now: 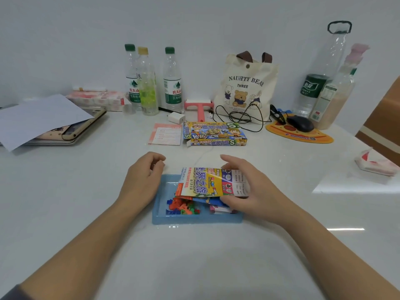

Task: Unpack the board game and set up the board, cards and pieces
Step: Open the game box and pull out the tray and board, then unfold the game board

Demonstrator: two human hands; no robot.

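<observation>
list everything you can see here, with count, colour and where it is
tray: 1, blue, centre foreground
folded board: 1, multicoloured, lifted over tray
pieces: heap, red, blue and green, tray's front left
cards: stack, pink and white, in tray under folded board
game box: 1, yellow-blue, behind tray
leaflet: 1, pink-white, left of game box
small bottles: 3, clear, back left
large bottle: 1, clear with green label, back right
tote bag: 1, cream, back centre
mouse: 1, black, on orange mat
lint roller: 1, pink, between small bottles and tote bag
paper sheet: 1, white, far left
left hand: by tray's left edge, fingers loosely curled
right hand: grips folded board
</observation>
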